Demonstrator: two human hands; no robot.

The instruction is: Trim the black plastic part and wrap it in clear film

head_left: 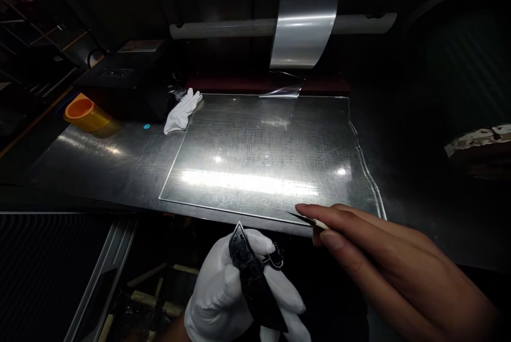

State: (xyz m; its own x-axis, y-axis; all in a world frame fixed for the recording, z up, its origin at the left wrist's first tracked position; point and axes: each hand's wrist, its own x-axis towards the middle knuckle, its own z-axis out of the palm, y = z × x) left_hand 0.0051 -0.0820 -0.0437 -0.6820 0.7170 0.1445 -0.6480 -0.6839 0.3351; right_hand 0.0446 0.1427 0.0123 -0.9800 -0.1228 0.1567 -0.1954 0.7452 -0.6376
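My left hand (223,288), in a white glove, is closed around a long black part (253,283) with a pointed, light-edged tip directed upward. Small black loops (276,258) stick out beside its fingers. My bare right hand (367,251) pinches a thin pale-handled tool (319,224) with a dark pointed blade, whose tip is directed left. The blade is up and to the right of the black part, apart from it. Both hands are near the front edge of a metal table (131,171).
A clear sheet (255,145) lies on the table, with a white glove (182,113) at its back left corner. Behind it a roll of film (305,27) hangs on a bar. Further left are an orange-yellow tape roll (88,118) and a black box (123,78).
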